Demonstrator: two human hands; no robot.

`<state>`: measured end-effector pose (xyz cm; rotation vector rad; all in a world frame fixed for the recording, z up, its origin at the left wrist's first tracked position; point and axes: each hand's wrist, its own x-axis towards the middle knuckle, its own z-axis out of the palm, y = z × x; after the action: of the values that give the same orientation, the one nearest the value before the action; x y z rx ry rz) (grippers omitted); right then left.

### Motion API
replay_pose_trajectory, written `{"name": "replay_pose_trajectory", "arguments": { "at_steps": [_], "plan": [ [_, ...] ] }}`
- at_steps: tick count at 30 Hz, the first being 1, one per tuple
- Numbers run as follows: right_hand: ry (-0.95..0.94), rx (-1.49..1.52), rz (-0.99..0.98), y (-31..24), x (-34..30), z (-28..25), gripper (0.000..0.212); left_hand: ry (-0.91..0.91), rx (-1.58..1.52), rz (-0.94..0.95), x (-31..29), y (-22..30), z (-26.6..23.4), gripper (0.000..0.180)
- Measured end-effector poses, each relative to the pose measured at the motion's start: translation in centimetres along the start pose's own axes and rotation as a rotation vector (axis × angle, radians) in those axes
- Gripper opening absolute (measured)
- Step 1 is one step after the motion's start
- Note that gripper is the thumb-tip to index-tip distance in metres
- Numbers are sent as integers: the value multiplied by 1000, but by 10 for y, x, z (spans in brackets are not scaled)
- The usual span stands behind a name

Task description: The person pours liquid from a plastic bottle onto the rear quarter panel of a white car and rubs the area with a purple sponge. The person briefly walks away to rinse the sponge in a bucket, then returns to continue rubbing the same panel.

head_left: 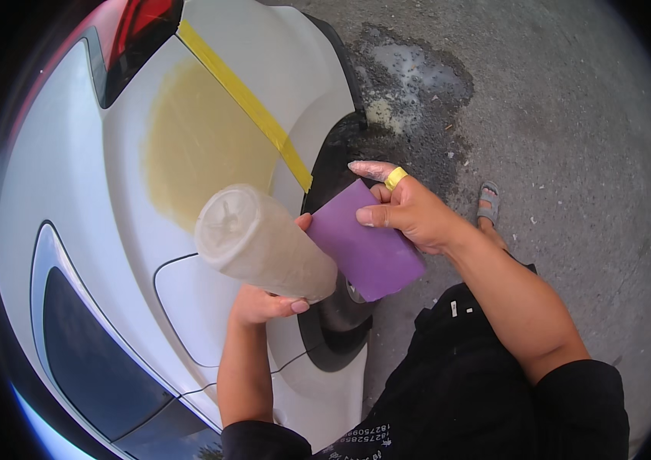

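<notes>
Well, see the cloudy plastic bottle (264, 245) in the left hand (262, 305), with fingers clamped round its sides and its round bottom tipped up. See the purple sandpaper sheet (364, 253) in the right hand (417, 215), pinched near one edge between thumb and fingers, with the pointing finger (371, 170), ringed in yellow, sticking out free. Up in the air with both, close together, beside the white car (80, 153). Cannot tell if touching, with the mouth of the bottle out of sight. Best to hold the sheet flat and tip the bottle gently, with a good firm grip on both. Better not to crumple the sheet. Also, mind the yellow tape strip (245, 96) along the edge of the tan patch (199, 146); best not to bump or peel it.
</notes>
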<state>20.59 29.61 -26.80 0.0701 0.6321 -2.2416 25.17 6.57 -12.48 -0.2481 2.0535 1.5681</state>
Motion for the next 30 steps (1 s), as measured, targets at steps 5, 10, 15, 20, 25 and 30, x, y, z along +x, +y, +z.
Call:
{"name": "replay_pose_trajectory", "arguments": {
  "at_steps": [5,10,15,20,25,30],
  "plan": [
    [-42,92,-30,3,-8,-1,89,76,-60,17,-4,0,0,120],
    [-32,165,57,19,-12,10,93,16,-65,44,-10,-6,-24,112],
    [-92,178,67,45,-12,15,92,96,-104,0,-14,-8,-22,113],
    [-272,-32,-45,58,-15,33,105,76,-150,5,-13,-16,-24,112],
    [-241,-234,-222,53,-10,52,81,119,3,54,-12,-8,-29,111],
    [64,-438,-449,62,14,25,78,325,242,302,-30,57,-75,116]
  ]
}}
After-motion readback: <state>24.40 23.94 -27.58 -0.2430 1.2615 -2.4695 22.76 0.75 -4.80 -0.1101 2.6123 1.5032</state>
